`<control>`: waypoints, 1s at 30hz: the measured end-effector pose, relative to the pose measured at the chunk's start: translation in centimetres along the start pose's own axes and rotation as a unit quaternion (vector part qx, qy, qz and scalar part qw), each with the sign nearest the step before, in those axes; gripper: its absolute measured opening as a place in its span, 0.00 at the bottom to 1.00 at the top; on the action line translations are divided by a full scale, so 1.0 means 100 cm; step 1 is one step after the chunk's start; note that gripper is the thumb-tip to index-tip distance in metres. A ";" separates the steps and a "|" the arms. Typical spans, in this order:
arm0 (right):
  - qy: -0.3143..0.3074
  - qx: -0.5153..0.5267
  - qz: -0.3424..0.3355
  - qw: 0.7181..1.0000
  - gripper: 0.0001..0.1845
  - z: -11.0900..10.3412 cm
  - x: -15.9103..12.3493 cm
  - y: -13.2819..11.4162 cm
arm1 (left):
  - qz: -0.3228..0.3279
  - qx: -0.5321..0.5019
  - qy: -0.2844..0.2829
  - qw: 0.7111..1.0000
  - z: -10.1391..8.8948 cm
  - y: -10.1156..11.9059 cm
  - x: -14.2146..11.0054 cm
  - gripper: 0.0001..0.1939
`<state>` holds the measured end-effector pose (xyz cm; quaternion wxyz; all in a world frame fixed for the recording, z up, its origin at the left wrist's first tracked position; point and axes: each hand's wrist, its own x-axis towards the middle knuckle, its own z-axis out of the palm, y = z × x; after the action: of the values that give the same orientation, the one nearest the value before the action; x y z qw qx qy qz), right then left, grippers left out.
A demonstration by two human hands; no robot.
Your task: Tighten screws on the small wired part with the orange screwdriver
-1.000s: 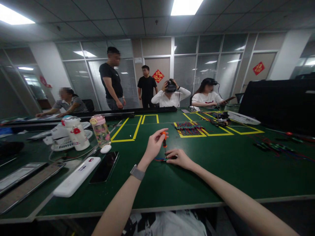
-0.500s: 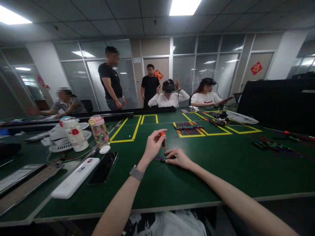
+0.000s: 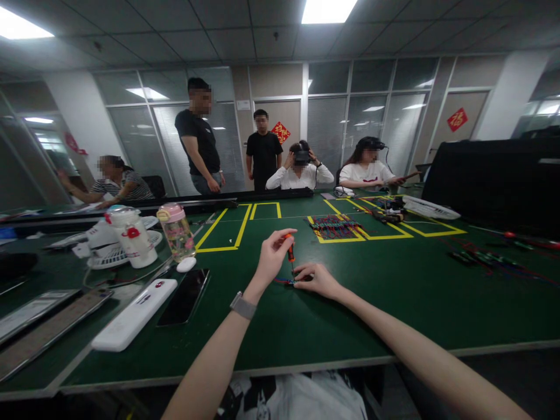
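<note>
My left hand [image 3: 272,256] is closed round the top of an orange-and-black screwdriver [image 3: 291,252], which stands nearly upright with its shaft pointing down. Beneath its tip lies a small green circuit board [image 3: 289,283] with red and blue wires, flat on the green table [image 3: 350,321]. The fingers of my right hand [image 3: 318,281] pinch the board's right side and hold it against the table. My fingers hide most of the board, so the exact spot the tip touches cannot be made out.
A bundle of wired boards [image 3: 335,227] lies inside yellow tape beyond my hands. More wired boards [image 3: 485,256] are at the right. On the left are a black phone [image 3: 184,297], a white power bank [image 3: 135,315], a pink-lidded bottle [image 3: 176,233] and a white jug [image 3: 132,239]. Several people sit or stand beyond.
My hands, the screwdriver and the board stay almost in place. Across the table, the person in the headset has brought both hands in closer to it.
</note>
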<state>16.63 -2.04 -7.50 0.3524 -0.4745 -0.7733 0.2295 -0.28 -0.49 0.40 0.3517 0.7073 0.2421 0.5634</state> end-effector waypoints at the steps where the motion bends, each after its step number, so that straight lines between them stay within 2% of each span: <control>1: 0.001 0.001 0.001 1.000 0.09 0.000 0.000 0.000 | 0.013 0.023 0.011 1.000 0.000 0.000 -0.001 0.12; 5: 0.002 0.010 0.000 1.000 0.09 0.001 0.000 0.001 | 0.038 0.056 0.008 0.998 0.001 0.003 -0.004 0.14; 9: 0.004 0.012 -0.001 1.000 0.09 0.001 0.000 0.002 | -0.010 -0.035 -0.037 0.999 0.001 0.007 -0.003 0.16; 12: 0.003 0.011 -0.002 1.000 0.09 0.001 0.000 0.002 | -0.029 -0.046 -0.038 0.998 0.001 0.007 -0.001 0.15; 18: 0.001 0.011 0.003 1.000 0.09 0.000 0.000 0.000 | 0.054 0.115 0.056 0.990 0.002 0.003 -0.005 0.09; 21: 0.004 0.007 0.003 1.000 0.09 0.000 0.000 0.001 | 0.073 0.157 0.052 0.984 0.002 0.004 -0.007 0.13; 23: 0.004 0.006 0.001 1.000 0.09 0.000 0.000 0.001 | 0.060 0.119 0.026 0.991 0.002 0.004 -0.007 0.16; 26: 0.000 0.008 -0.003 1.000 0.10 0.001 0.000 0.003 | 0.003 0.007 -0.006 1.000 0.002 0.002 -0.005 0.17; 30: 0.002 0.010 -0.009 1.000 0.10 0.002 0.001 0.005 | -0.027 -0.068 0.001 0.997 0.002 -0.002 -0.001 0.16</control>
<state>16.74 -1.75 -7.92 0.3613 -0.4642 -0.7744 0.2331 -0.13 -0.48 0.18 0.4139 0.6746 0.2227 0.5692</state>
